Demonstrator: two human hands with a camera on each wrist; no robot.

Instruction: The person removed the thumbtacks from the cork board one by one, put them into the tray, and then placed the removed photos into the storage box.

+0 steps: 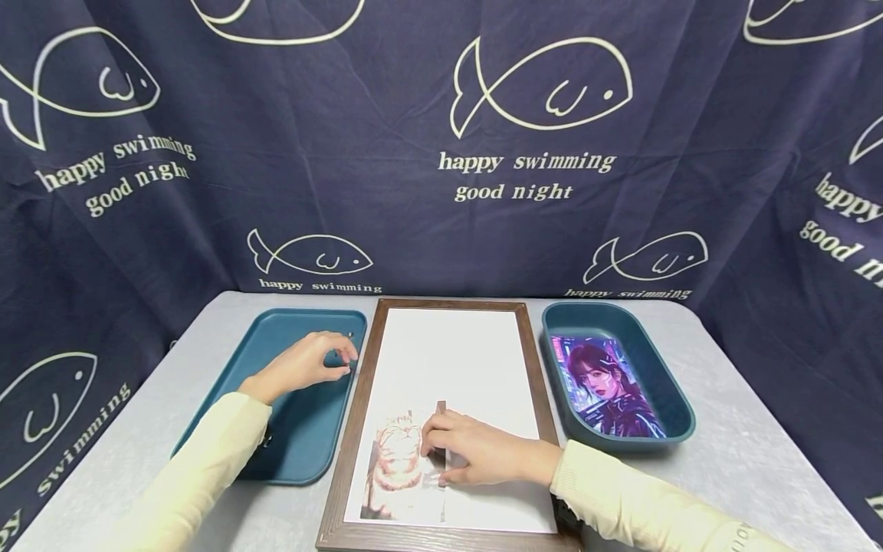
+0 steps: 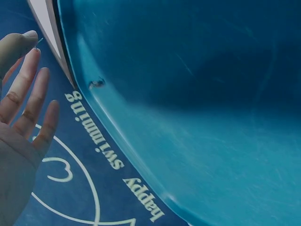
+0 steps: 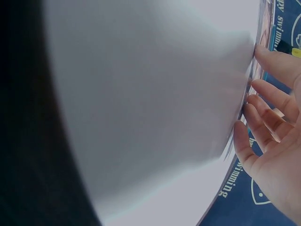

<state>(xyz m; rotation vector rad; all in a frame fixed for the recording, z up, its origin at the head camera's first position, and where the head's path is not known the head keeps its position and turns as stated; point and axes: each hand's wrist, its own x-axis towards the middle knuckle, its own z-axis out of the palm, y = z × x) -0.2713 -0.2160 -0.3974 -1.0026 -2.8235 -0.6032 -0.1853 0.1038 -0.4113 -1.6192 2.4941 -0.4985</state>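
Note:
My left hand (image 1: 313,360) is over the right edge of a blue tray (image 1: 303,468). Its thumb and index fingertip pinch a tiny, thin pin-like piece (image 2: 39,43), while the other fingers are spread. A small metallic bit (image 2: 96,83) lies by the tray's rim in the left wrist view. My right hand (image 1: 476,451) rests on a white board (image 1: 455,345) inside a brown wooden frame (image 1: 362,383). Its fingertips touch the right edge of a cat picture (image 1: 398,468) lying at the board's lower left. In the right wrist view those fingers are lightly bent, tips against the sheet.
Right of the frame stands a deep blue bin (image 1: 679,406) with a purple-toned portrait print (image 1: 600,383) inside. Another small dark bit (image 1: 267,441) lies on the tray near my left sleeve. A dark blue curtain (image 1: 414,153) with fish drawings hangs behind the grey table (image 1: 745,460).

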